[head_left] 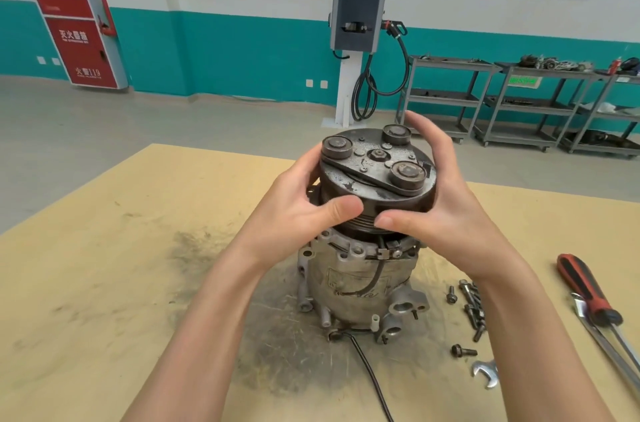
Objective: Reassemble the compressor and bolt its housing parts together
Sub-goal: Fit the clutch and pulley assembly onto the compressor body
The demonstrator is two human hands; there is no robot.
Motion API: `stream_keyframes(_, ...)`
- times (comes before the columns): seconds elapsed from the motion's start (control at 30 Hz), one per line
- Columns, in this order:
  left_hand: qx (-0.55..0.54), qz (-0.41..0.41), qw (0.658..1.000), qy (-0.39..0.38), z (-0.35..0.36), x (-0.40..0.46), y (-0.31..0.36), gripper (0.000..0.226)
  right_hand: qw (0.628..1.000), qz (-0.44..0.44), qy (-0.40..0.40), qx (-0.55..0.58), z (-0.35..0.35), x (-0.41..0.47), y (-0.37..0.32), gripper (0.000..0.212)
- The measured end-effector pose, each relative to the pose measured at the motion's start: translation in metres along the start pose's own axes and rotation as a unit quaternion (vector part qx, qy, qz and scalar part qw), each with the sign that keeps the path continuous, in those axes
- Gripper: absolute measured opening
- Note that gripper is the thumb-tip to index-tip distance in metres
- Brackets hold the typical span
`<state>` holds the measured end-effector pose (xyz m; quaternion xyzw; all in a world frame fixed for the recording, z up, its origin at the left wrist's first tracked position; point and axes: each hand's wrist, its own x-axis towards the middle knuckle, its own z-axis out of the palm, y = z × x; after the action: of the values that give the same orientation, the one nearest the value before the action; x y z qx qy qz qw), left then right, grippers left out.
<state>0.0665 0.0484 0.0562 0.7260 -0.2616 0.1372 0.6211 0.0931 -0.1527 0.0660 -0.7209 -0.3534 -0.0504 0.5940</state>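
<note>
The compressor stands upright on the wooden table (104,283), its grey aluminium housing (360,283) below and the dark clutch pulley (377,176) on top. My left hand (298,210) grips the pulley's left side, thumb across its grooved rim. On the right side my right hand (446,200) grips the pulley, fingers curled over the far edge and thumb on the rim. A black cable (367,366) trails from the housing toward me. Several loose bolts (472,304) lie on the table right of the housing, one more bolt (464,350) nearer me.
A red-handled screwdriver (585,286) and a long metal tool (602,349) lie at the right edge. A small open-end wrench (485,374) sits near the bolts. Dark grime marks the table around the compressor. Grey shelf carts (519,103) and a charging station (358,9) stand beyond.
</note>
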Motion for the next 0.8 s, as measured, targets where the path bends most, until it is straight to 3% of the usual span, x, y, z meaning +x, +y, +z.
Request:
stream_keyframes(0.4,-0.061,-0.017,0.997,0.043,0.009,0.002,-0.003,0.083,0.998,-0.025,0.043,0.027,0.010,0.001,0.002,0.102)
stream_keyframes(0.8,-0.069,-0.043,0.996,0.029,0.003,0.005,-0.007,0.074,0.996,-0.032,0.080,-0.003,0.022,0.002,-0.009,0.103)
